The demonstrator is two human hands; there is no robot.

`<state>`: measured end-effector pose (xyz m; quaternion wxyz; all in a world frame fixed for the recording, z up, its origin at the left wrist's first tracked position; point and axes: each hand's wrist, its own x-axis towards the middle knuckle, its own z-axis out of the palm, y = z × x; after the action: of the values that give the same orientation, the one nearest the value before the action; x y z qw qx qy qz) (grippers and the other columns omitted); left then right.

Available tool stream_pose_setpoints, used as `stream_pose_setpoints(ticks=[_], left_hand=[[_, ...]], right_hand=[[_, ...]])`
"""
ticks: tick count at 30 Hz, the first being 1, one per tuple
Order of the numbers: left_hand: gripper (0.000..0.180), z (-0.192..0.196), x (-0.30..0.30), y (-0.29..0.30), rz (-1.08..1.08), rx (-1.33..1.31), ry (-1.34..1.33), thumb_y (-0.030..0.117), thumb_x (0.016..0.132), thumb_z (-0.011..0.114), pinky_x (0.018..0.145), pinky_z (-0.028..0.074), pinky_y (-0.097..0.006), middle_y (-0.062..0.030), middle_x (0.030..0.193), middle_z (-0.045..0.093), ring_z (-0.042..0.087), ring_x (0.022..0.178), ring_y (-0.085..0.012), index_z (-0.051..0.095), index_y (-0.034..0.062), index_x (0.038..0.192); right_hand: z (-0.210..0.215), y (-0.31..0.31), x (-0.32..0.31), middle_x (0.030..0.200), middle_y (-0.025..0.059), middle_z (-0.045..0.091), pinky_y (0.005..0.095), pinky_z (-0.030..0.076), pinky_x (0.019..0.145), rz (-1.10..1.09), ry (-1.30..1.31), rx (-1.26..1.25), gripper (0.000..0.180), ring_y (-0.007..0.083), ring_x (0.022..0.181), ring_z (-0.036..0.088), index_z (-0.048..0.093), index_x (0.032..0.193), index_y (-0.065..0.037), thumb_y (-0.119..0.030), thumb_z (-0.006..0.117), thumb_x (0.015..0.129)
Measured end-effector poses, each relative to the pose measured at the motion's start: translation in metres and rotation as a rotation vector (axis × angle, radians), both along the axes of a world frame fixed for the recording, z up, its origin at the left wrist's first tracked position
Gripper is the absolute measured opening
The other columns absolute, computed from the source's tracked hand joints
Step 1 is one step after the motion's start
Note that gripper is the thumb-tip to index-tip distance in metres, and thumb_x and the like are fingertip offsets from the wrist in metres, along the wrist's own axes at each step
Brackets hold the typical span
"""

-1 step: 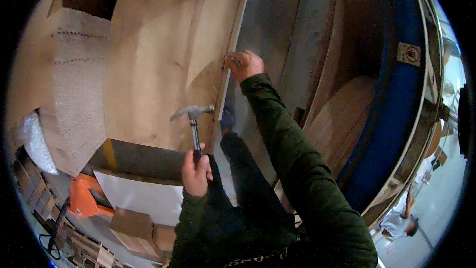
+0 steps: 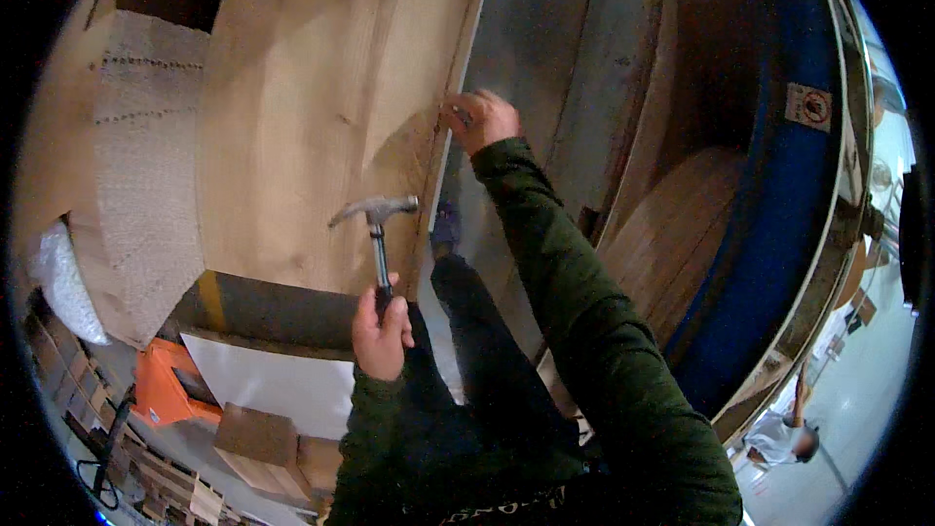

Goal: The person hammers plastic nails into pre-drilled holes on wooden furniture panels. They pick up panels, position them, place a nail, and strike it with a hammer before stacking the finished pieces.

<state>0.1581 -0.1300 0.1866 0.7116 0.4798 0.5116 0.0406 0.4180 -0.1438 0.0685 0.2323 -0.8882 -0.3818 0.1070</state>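
Note:
My left hand (image 2: pixel 380 339) is closed around the dark grip of a claw hammer (image 2: pixel 378 244). The steel head is uppermost, in front of a large pale wooden panel (image 2: pixel 302 136), with the claw to the left and the striking face near the panel's right edge. Farther up that edge is my right hand (image 2: pixel 485 123), its thumb and fingers drawn together against the wood. Whatever sits between those fingertips is too small and blurred to name. The hammer head is apart from my right hand.
Right of the panel runs a grey floor strip, then a long wooden structure with a blue band (image 2: pixel 755 263). Cardboard boxes (image 2: pixel 255 448), an orange piece of equipment (image 2: pixel 168 385) and a plastic-wrapped bundle (image 2: pixel 66 282) stand lower left. Another person (image 2: pixel 784 440) is far off at right.
The hammer and my left hand have shifted slightly up and left. My right hand stays at the panel edge, its fingers nearly unchanged. The whole view has moved a little.

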Motion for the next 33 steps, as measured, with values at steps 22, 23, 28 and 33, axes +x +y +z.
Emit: stream_pose_setpoints(ticks=[22,23,28,33], left_hand=[[0.036,-0.069,0.063,0.048,-0.378,0.656,0.067,0.021,0.085,0.043,0.043,0.037,-0.02,-0.0019,0.061,0.046,0.044,0.051,-0.0068,0.04,0.007,0.118],[0.036,-0.069,0.066,0.047,-0.395,0.725,0.065,0.021,0.085,0.043,0.044,0.038,-0.021,-0.0025,0.062,0.047,0.045,0.051,-0.0074,0.04,0.0069,0.118],[0.034,-0.087,0.08,0.044,-0.533,0.956,0.172,0.019,0.085,0.043,0.065,0.046,-0.034,-0.0187,0.098,0.055,0.058,0.081,-0.0305,0.043,0.0047,0.115],[0.035,-0.087,0.095,0.053,-0.622,0.965,0.129,0.019,0.084,0.044,0.069,0.046,-0.033,-0.0188,0.103,0.053,0.055,0.09,-0.0325,0.043,0.0014,0.115]], right_hand=[[-0.017,-0.023,0.002,0.059,0.0032,0.049,0.0232,0.04,0.045,-0.082,0.276,0.335,0.025,0.0102,0.05,0.048,0.059,0.093,-0.009,-0.019,0.064,0.071],[-0.022,-0.028,0.001,0.058,0.0016,0.047,0.0223,0.038,0.045,-0.209,0.361,0.379,0.025,0.0097,0.049,0.045,0.059,0.093,-0.009,-0.019,0.063,0.071],[-0.073,-0.076,-0.039,0.063,-0.0024,0.043,0.0236,0.037,0.049,-0.76,0.918,0.495,0.021,0.0092,0.053,0.041,0.058,0.092,-0.009,-0.02,0.056,0.075],[-0.073,-0.114,-0.098,0.083,0.0066,0.045,0.0298,0.039,0.055,-1.059,1.719,0.642,0.021,0.0148,0.071,0.045,0.049,0.096,-0.004,-0.005,0.043,0.076]])
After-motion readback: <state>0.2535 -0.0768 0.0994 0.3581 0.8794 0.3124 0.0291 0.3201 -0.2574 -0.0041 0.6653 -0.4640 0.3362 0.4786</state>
